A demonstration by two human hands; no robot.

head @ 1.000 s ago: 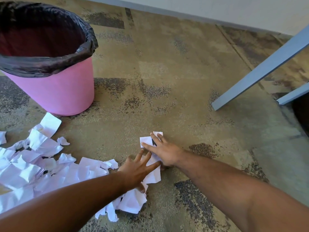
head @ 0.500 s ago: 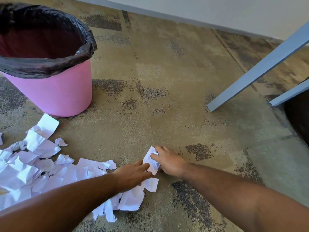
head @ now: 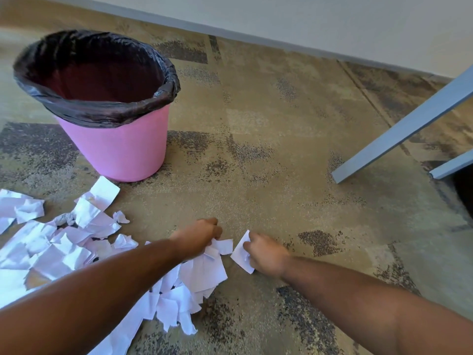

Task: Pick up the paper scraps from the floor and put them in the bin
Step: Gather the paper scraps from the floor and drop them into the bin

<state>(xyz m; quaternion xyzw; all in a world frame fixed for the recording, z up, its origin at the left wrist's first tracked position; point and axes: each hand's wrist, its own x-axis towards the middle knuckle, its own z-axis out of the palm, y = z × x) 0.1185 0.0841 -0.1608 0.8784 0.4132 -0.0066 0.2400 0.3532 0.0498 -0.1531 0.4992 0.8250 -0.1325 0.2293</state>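
Now my right hand (head: 266, 254) has its fingers curled around one white paper scrap (head: 242, 252), low on the floor (head: 268, 196). My left hand (head: 198, 237) is just beside it, fingers curled on a bunch of scraps (head: 217, 248) at the edge of the big paper pile (head: 64, 252). The pile lies by the near left edge of the floor. The pink bin (head: 120, 144) with its black bag (head: 102, 114) stands past the pile, toward the far left corner.
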